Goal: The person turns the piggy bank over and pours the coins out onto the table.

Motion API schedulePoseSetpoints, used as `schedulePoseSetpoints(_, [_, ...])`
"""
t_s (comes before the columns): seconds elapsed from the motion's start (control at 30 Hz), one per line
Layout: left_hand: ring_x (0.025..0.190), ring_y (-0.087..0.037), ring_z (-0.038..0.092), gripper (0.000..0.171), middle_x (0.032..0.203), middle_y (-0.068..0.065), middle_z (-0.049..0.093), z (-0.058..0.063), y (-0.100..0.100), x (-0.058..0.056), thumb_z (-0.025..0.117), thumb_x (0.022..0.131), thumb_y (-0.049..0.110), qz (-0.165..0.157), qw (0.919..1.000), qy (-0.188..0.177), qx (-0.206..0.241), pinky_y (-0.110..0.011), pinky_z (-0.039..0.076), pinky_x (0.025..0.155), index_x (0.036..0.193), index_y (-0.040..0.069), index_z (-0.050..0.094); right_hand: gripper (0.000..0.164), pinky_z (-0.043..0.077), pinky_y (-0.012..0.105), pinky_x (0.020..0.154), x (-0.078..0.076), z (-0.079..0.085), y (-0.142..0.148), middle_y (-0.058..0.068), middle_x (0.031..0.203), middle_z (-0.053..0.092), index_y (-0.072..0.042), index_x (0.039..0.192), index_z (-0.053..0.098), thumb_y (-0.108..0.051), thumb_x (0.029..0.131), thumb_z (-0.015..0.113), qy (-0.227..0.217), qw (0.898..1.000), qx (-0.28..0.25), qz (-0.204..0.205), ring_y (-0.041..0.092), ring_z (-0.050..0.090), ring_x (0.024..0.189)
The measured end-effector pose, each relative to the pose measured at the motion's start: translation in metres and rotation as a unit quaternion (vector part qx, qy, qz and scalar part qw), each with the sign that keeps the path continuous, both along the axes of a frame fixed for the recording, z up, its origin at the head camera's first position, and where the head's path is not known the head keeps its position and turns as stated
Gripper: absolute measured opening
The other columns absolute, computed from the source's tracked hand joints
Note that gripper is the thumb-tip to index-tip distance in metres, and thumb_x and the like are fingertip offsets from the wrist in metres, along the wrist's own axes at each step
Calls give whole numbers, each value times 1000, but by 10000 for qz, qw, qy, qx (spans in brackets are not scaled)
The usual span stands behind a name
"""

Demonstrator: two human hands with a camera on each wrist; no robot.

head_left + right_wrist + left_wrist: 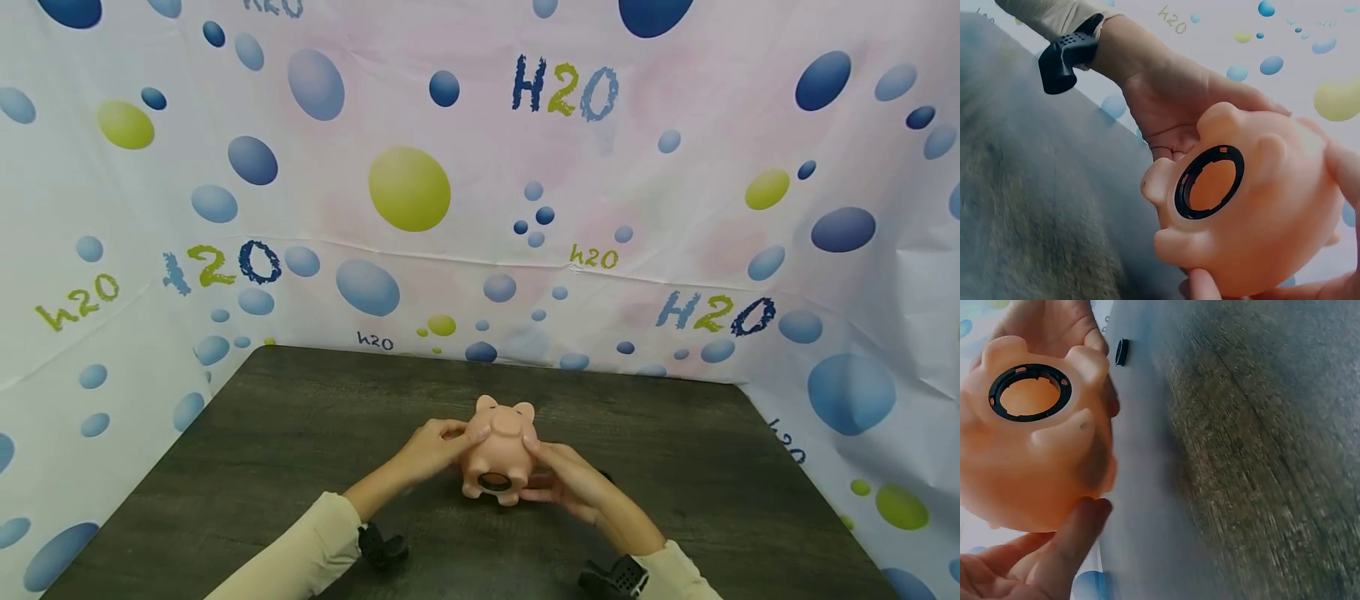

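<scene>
A peach-pink piggy bank (501, 454) is held between both hands over the dark table, its underside facing the person. A round hole in its belly is edged by a black ring (996, 403), and the hollow inside shows through in both wrist views. My left hand (431, 452) grips one side of the pig, thumb near its snout. On the opposite side my right hand (576, 483) holds it, with the thumb high and other fingers lower by the feet. A small black cap (1122, 352) lies on the table beyond the right hand.
The dark wood-grain table (330, 400) spreads around the hands. Behind it and at both sides hangs a white sheet (480, 125) printed with blue and green dots and H2O lettering. Black wrist devices (382, 547) sit at both sleeve cuffs.
</scene>
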State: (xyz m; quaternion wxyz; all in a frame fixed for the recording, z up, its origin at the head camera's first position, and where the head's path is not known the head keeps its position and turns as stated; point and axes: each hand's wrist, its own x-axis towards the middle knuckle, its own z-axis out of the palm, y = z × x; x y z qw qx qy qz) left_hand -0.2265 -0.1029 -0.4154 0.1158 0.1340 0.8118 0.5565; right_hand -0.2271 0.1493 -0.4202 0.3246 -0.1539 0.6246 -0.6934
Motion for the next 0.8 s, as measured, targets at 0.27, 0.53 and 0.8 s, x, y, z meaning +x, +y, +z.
schedulePoseSetpoints(0.27, [84,-18,69,67,97,-7,71,-3,1,1,52,92,60,47,9965,-796,263,-37,60,72,117,0,66,70,53,40,93,2,-5,-4,10,115,63,5,143,37,-50,101,41,-615,9981,12,-100,31,64,106])
schedulePoseSetpoints(0.53, [90,-22,69,65,103,-10,70,11,4,-3,52,93,57,-78,9947,-894,512,-40,60,77,123,1,63,69,53,42,94,-4,11,1,8,114,63,8,143,35,-47,101,42,-519,9984,134,-161,31,64,107])
schedulePoseSetpoints(0.8, [129,-27,49,78,147,-14,43,54,-1,-13,70,88,36,-1199,9793,1429,789,-35,48,102,150,9,31,71,50,41,98,-3,58,13,20,147,35,-5,153,17,-16,97,59,2420,9700,-57,-213,17,53,123])
